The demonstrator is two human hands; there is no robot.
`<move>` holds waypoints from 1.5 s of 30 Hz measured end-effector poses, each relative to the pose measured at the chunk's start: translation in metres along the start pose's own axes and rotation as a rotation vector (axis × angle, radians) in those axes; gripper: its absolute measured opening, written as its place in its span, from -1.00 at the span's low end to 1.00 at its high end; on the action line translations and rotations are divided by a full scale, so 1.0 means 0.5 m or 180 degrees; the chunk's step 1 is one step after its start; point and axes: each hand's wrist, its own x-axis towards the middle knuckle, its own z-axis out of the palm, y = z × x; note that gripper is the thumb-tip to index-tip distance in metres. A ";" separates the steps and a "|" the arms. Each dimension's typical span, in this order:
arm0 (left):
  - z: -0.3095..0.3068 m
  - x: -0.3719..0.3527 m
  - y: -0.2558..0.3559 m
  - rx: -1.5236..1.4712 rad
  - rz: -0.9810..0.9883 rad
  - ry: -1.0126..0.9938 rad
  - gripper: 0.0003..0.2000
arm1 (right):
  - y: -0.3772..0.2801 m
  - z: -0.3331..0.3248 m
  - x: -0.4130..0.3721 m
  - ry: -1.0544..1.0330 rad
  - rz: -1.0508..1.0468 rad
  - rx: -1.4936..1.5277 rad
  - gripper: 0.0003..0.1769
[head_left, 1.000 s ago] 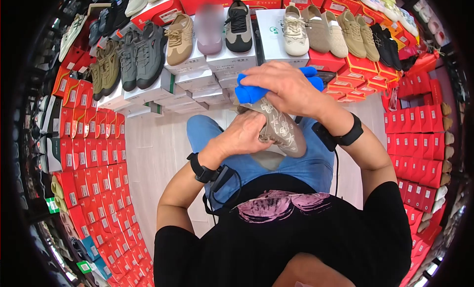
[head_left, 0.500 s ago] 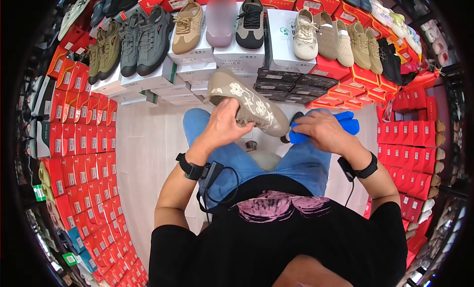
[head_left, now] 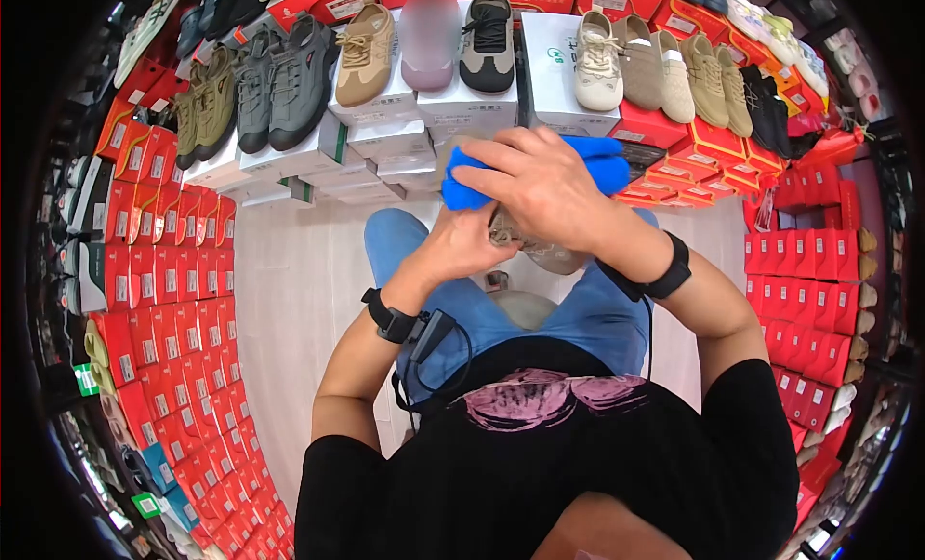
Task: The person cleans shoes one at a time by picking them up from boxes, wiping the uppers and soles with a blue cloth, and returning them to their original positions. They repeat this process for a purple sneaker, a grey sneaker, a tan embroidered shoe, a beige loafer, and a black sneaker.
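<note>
My left hand [head_left: 458, 240] is closed on a taupe slip-on shoe [head_left: 552, 257] with a pale flower pattern, held above my knees. Over the shoe's heel end lies a bright blue cloth [head_left: 602, 165], gripped by my right hand [head_left: 540, 186]. That hand presses the cloth against the shoe, its fingers bent over the cloth's left end. Most of the shoe's upper is hidden behind the cloth and my hands; its toe shows below my right hand.
Ahead, display shoes [head_left: 366, 54] stand on white shoe boxes [head_left: 564, 73]. Stacks of red shoe boxes rise on the left [head_left: 159, 333] and on the right [head_left: 800, 295]. Pale floor [head_left: 294, 309] shows around my legs.
My right hand has brought the blue cloth from over my right thigh leftward onto the shoe's heel end. My left hand still holds the shoe, now largely covered.
</note>
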 end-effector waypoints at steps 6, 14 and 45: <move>-0.001 -0.010 -0.054 -0.0556 -0.0259 0.0889 -0.50 | -0.009 -0.023 -0.098 -0.0483 0.0562 -0.0063 -0.51; -0.006 -0.007 -0.066 -0.0803 -0.0673 0.1445 -0.51 | 0.052 -0.045 -0.212 -0.1710 0.1382 -0.0042 -0.52; 0.036 0.017 -0.052 -0.1912 -0.1009 0.1815 -0.51 | 0.054 -0.034 -0.096 -0.0028 0.1067 -0.0445 -0.45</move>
